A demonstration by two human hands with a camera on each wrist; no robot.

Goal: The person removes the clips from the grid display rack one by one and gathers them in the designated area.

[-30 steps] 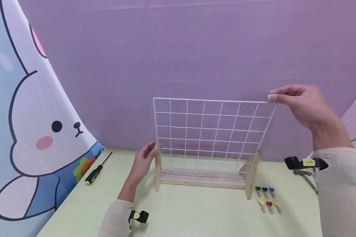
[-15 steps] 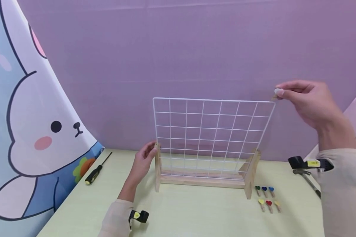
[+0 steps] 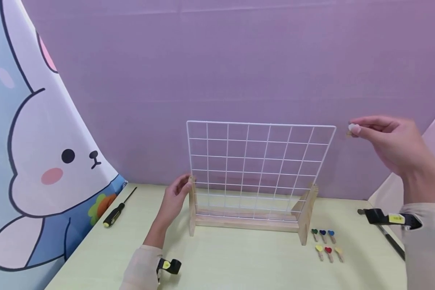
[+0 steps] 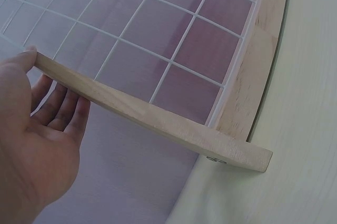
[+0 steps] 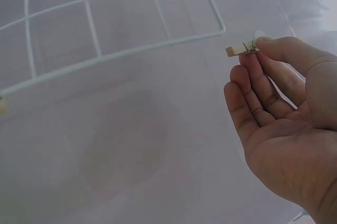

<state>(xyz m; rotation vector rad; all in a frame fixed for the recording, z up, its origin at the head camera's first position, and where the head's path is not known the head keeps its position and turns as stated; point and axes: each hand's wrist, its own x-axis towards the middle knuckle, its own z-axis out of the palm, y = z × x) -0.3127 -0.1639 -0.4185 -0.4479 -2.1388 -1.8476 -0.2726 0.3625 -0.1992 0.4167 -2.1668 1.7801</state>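
Observation:
A white wire grid panel leans back in a wooden stand on the table, in the middle of the head view. At the stand's left upright, my left hand grips the upper end between thumb and fingers. My right hand is raised to the right of the panel's top corner. Between its thumb and index finger it pinches a small wooden clothespin with a white decoration, partly covered by the thumb. In the right wrist view this clothespin is apart from the wire corner.
Several small heart-topped clothespins lie in two rows right of the stand. A screwdriver lies at the table's left, and a hammer lies at the right, partly hidden by the right wrist's camera. Purple cloth hangs behind the table.
My right hand has carried the white clothespin off the panel's top right corner, first slightly up, then right and down. My left hand has stayed on the upright.

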